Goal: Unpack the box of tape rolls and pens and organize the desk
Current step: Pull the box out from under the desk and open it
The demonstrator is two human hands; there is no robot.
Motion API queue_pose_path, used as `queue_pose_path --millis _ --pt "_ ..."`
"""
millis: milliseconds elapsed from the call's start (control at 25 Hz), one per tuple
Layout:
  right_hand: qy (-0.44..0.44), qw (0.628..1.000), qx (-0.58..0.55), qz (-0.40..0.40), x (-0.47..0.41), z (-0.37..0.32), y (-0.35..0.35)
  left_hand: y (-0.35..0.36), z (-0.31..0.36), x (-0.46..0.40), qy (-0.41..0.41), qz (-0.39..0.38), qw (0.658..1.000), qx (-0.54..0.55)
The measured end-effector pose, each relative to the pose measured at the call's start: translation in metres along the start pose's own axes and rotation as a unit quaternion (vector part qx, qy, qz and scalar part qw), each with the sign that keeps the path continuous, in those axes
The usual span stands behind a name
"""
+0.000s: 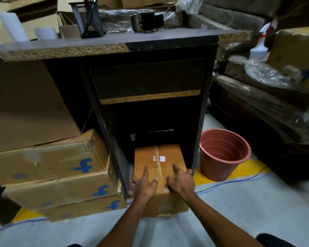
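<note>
Both hands' fingers (pixel 146 172) lie on top of the box (pixel 161 163), which sits on the floor in the desk's lower opening. Left of the fingers stand stacked cartons (pixel 48 168); right of them, a bucket (pixel 223 154). Beyond and above them, the tabletop (pixel 114 41) carries a mesh pen holder (pixel 86 20) with a tape dispenser (pixel 147 21) to its right.

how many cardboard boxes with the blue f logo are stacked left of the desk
3 brown cardboard boxes with blue f logos, stacked left of the dark desk: top, middle, bottom. More may be hidden behind the stack.
</note>
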State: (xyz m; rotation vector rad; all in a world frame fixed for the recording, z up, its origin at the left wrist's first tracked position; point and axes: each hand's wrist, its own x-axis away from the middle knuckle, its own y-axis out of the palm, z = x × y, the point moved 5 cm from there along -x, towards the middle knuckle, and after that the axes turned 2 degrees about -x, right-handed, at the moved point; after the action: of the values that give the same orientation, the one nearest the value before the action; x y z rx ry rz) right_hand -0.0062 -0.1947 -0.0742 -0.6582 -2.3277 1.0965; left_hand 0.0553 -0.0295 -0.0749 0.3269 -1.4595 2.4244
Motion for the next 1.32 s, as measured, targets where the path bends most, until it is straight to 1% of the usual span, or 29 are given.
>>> queue_pose_path --millis 160,320,400,520,600,720,800,880,1040,1160,1320 --pt "-0.007 1.000 -0.001 -0.025 0.029 0.016 -0.010 0.004 -0.013 0.027 0.014 0.015 1.000 -0.004" --pt "-0.022 0.996 0.026 -0.077 0.066 0.043 -0.010 0.037 -0.044 0.066 0.014 0.028 0.999 -0.013" --pt "-0.033 0.995 0.034 -0.085 0.074 0.055 -0.007 0.049 -0.055 0.079 0.021 0.035 0.999 -0.013" --pt "-0.055 0.996 0.054 -0.042 0.060 0.050 0.000 0.041 -0.043 0.071 0.048 0.086 0.995 0.001" --pt "-0.064 0.996 0.065 -0.005 0.042 0.038 0.005 0.029 -0.026 0.055 0.064 0.127 0.990 -0.015" --pt "-0.058 0.997 0.049 0.033 0.021 0.031 0.006 0.020 -0.012 0.031 0.018 0.133 0.991 0.002" --pt "-0.066 0.993 0.067 0.068 0.017 0.033 0.007 0.020 -0.011 0.028 0.037 0.156 0.987 -0.021" --pt "-0.096 0.990 0.075 0.077 0.019 0.035 0.013 0.028 -0.018 0.033 0.066 0.172 0.982 -0.040" --pt "-0.135 0.986 0.066 0.068 0.030 0.051 0.021 0.052 -0.032 0.057 0.065 0.165 0.982 -0.070" --pt "-0.137 0.986 0.062 0.074 0.040 0.059 0.030 0.059 -0.040 0.062 0.058 0.136 0.985 -0.086" --pt "-0.127 0.986 0.074 0.083 0.047 0.059 0.032 0.059 -0.044 0.064 0.058 0.146 0.984 -0.089"
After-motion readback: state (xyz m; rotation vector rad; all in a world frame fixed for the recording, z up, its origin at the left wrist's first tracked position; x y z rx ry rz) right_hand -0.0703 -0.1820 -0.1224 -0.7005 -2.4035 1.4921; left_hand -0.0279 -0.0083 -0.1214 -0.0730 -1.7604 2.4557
